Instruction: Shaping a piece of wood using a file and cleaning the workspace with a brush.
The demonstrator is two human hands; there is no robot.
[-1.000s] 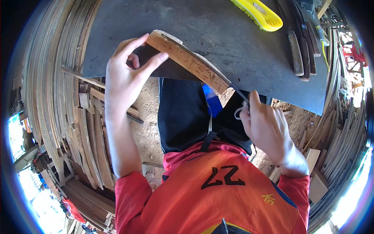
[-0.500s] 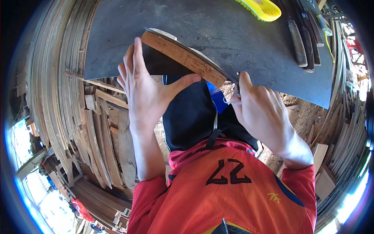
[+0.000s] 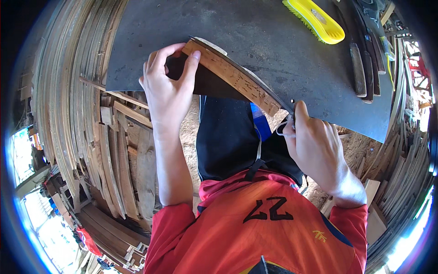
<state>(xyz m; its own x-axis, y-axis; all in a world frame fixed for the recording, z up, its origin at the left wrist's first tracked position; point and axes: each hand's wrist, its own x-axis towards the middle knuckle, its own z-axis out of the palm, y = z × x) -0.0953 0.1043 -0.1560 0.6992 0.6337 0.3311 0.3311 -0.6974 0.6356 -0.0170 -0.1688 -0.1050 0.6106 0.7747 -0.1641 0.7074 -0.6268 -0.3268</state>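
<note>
Head view: at twelve o'clock, a wooden block (image 3: 232,81), likely light, stiff, best held by its ends, is pinched between the left hand (image 3: 169,93)'s slightly parted thumb and forefinger; a tool (image 3: 278,99) is seemingly gripped by the curled right hand (image 3: 315,137).

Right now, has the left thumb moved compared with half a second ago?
Yes: against the table, the left thumb has moved leftward and farther from the body.
</note>
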